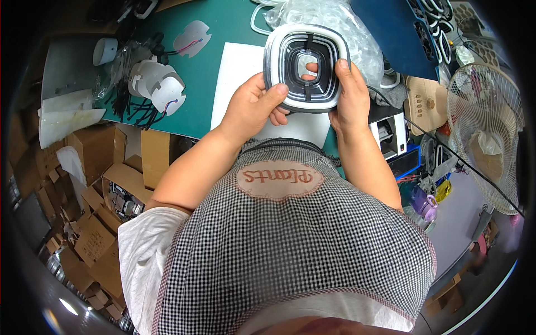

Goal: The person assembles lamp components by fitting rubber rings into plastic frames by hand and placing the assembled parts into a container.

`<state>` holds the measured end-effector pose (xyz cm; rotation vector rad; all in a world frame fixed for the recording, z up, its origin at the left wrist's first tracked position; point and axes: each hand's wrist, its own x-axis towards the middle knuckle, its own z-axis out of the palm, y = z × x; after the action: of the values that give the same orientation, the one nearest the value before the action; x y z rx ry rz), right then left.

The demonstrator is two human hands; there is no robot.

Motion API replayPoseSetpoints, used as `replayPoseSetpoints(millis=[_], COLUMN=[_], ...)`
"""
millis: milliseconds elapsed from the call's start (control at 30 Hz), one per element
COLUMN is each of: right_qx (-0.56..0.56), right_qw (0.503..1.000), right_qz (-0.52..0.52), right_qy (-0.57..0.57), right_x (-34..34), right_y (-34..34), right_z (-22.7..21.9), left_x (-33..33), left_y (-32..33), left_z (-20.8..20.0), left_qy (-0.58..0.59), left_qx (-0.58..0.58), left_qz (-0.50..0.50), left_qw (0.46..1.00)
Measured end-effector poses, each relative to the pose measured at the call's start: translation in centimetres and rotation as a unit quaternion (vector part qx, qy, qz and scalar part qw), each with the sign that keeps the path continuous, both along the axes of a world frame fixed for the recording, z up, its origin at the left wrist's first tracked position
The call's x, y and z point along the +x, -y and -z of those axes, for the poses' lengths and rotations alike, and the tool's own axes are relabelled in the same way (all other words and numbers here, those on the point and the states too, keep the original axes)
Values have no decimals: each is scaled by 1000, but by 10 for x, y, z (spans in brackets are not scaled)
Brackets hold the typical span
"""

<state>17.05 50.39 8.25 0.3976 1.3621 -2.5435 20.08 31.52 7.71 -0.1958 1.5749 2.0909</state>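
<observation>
Both my hands hold a rounded-square ring-shaped part (pixel 325 66) over the green table (pixel 231 25). It has nested black and white rings and a central opening. My left hand (pixel 252 107) grips the lower left corner, its thumb on the front of the white rim. On the right side, my right hand (pixel 353 96) is closed round the edge with the thumb at the rim. Fingertips show through the opening; I cannot tell which hand they belong to. Beneath the part lies a white sheet (pixel 233 70), partly covered by my hands.
Clear plastic bags (pixel 357 42) lie behind the part, beside a blue bin (pixel 385 25). White curved pieces with wires (pixel 159 89) and black cables sit at the left. A wire-caged fan (pixel 483 120) stands at right, with a black cord crossing before it. Cardboard boxes (pixel 95 240) fill the lower left.
</observation>
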Motion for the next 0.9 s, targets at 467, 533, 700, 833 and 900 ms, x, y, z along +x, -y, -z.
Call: replayPoseSetpoints(millis=[467,533,700,833,900], right_qx=[57,58,67,176,144], right_qw=[995,995,994,974,982], right_qz=[-70,-68,-56,-39,-115], right_qy=[-40,-48,-70,-137,25], right_x=[17,18,15,0,-1], right_y=[8,10,12,8,8], right_z=[-3,-4,-2,11,-1], left_x=[-51,-51,-56,-75,-86], left_y=[3,2,-3,0,8], left_z=[6,8,4,13,17], left_qy=[-139,-116,-156,-117,-103], left_qx=[-74,-80,-153,-66,-43], left_qz=[-86,-85,-115,-206,-215], left_qw=[984,986,969,969,970])
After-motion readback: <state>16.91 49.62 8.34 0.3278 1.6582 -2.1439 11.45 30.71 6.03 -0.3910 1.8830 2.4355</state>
